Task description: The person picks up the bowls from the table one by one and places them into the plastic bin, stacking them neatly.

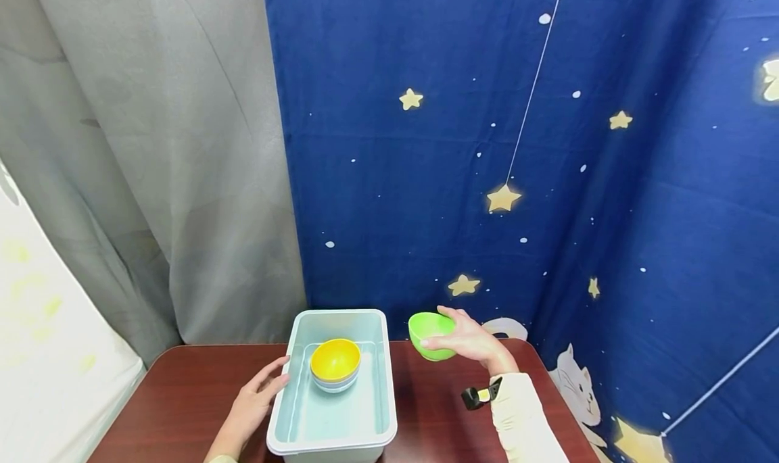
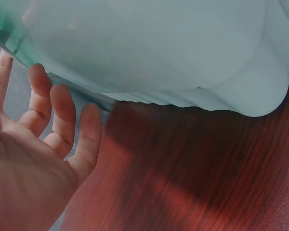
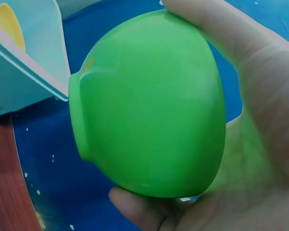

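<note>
My right hand point(image 1: 473, 343) grips a green bowl point(image 1: 428, 328) in the air to the right of the bin, its mouth tilted toward me in the head view. The right wrist view shows the bowl's smooth outside and foot ring, thumb and fingers at opposite sides of the rim. A pale blue plastic bin point(image 1: 331, 443) stands on the table. Inside it a yellow bowl point(image 1: 336, 359) sits nested on top of pale bowls, of which only the sides show. At the bin's left side is my left hand point(image 1: 252, 403), fingers loosely bent, fingertips right at the rim.
The dark red wooden table point(image 1: 201, 388) has rounded back corners. Behind it hang a grey curtain point(image 1: 231, 179) and a blue curtain point(image 1: 389, 179) with stars. A black wrist device point(image 1: 471, 398) is strapped on my right wrist, above a white sleeve point(image 1: 523, 416).
</note>
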Demonstrator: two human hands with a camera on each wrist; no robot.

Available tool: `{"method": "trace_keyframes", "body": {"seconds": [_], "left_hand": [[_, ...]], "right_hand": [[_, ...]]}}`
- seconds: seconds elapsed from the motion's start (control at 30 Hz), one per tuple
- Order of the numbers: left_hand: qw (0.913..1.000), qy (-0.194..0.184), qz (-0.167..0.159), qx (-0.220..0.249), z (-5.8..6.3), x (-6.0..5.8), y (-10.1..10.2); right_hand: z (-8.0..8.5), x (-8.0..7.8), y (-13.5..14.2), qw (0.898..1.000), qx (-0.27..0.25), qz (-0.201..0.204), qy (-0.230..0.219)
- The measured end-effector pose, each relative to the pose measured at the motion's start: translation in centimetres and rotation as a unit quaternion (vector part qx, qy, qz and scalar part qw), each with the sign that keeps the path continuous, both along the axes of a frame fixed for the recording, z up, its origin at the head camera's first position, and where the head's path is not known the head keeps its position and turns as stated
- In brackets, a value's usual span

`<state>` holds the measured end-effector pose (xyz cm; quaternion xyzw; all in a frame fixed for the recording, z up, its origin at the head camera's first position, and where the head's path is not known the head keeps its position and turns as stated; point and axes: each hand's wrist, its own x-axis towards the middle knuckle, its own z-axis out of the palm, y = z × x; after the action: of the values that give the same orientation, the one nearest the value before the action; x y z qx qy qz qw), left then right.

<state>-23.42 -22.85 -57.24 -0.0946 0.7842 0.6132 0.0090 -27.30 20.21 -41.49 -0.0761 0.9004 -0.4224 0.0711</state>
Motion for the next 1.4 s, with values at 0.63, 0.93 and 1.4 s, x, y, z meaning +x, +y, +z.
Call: {"method": "trace_keyframes", "body": {"seconds": [0.63,0.93,1.4], "left_hand": [[0.9999,-0.014,0.001,0.002,0.1,0.0,-0.1],[0.9999,-0.012,0.001,0.008,0.0,0.0,0.0],[0.9999,-0.011,-0.004,-0.001,0.0,0.1,-0.2]], "right_hand": [[1.1,0.3,-3.7,0.999,0.028,0.023,0.0],[0.8,-0.1,-5.8,0.998,0.022,0.056,-0.015],[0.1,-0.5,-8.9,0.996,0.017,0.081,-0.031]]}}
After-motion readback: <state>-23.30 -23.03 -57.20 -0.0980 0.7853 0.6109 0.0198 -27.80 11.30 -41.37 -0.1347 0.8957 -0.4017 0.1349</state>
